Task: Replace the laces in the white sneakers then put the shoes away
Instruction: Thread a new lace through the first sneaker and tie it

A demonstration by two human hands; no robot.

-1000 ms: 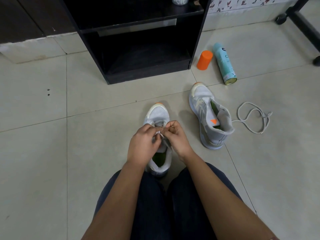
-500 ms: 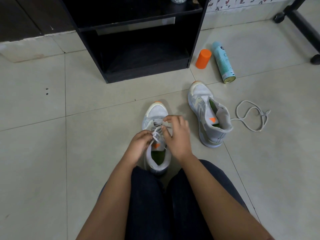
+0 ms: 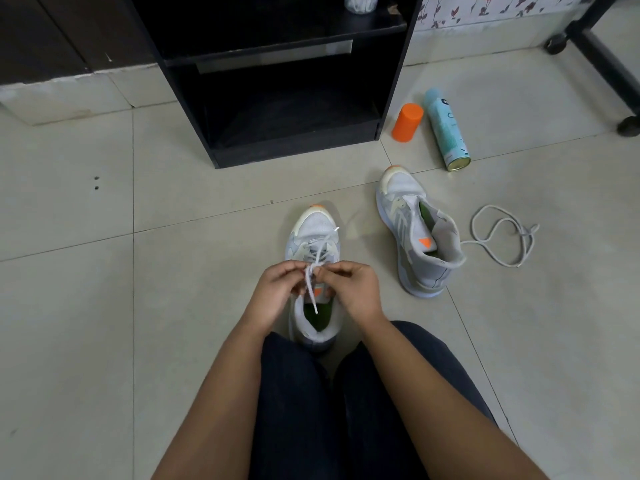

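So, starting closest in: the person is sitting on the floor [image 3: 104, 306] with their knees [image 3: 294, 393] right behind the near sneaker [image 3: 313, 230], and the change is in the hands. Half a second ago the right hand [image 3: 358, 289] was spread over the tongue and the left hand [image 3: 275, 289] sat lower by the side. Now both meet over the middle eyelets, much like a second back. Both are pinching the lace [image 3: 310, 289], fingers curled in tight around it, so nothing is let go. One end dangles down over the collar and the other tip pokes out toward the toe. My read is that a fresh crossing is being pulled through, so this shoe is maybe halfway threaded, not tied yet. Further out to the right, the second sneaker [image 3: 415, 237] is still totally unlaced, with the loose lace [image 3: 502, 237] in a loop beside its heel. Past that are an orange cap [image 3: 408, 122] and a spray can [image 3: 446, 129] lying on its side, then the black shelf unit [image 3: 394, 98], probably where the shoes end up.
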